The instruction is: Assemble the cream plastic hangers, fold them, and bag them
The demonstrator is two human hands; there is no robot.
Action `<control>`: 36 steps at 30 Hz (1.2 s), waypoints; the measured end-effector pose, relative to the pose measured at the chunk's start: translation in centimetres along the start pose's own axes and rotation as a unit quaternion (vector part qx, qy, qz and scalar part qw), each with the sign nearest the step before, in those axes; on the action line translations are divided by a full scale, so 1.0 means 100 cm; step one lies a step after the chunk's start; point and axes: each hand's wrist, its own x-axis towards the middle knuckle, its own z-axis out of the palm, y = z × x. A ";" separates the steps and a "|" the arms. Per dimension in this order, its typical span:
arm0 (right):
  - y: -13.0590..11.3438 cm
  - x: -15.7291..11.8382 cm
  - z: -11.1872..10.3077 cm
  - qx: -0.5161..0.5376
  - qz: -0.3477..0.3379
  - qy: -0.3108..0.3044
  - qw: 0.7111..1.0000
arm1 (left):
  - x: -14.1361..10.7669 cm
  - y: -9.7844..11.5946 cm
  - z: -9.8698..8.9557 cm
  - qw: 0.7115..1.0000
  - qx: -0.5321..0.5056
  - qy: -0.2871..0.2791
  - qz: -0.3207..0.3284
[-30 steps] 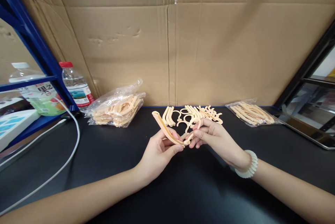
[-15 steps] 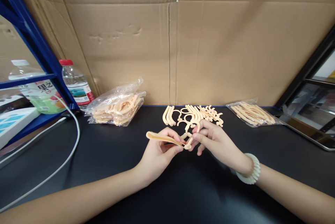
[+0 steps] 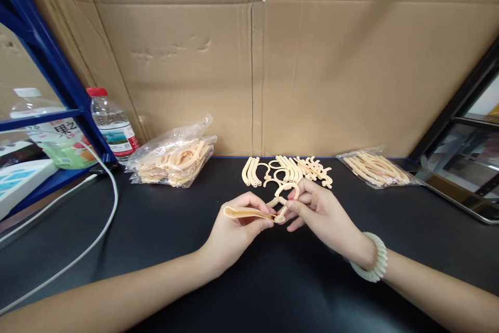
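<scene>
Pinching the long curved piece (image 3: 245,212) between thumb and fingers, the left hand (image 3: 236,224) meets the right hand (image 3: 312,205), whose grip is closed on the hook-shaped piece (image 3: 294,187). Both pieces are above the black worktop (image 3: 288,291), in front of the loose beige parts (image 3: 288,168).

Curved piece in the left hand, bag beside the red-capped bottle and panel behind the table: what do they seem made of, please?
Curved piece: probably moulded plastic, smooth and matt, judging by its even peach colour and thin rim.
Bag: thin, glossy clear film, likely plastic, crinkled and see-through.
Panel: matt brown cardboard, by its creases and dents.
</scene>
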 end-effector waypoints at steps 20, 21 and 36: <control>-0.003 -0.007 0.006 -0.048 -0.016 0.047 0.998 | 0.002 0.000 0.001 0.999 -0.038 0.000 -0.035; -0.003 -0.007 0.006 -0.051 -0.019 0.048 0.997 | 0.002 0.000 0.001 0.998 -0.039 0.000 -0.039; -0.003 -0.007 0.006 -0.025 -0.030 0.015 0.999 | -0.001 -0.001 0.003 0.999 -0.027 0.007 -0.042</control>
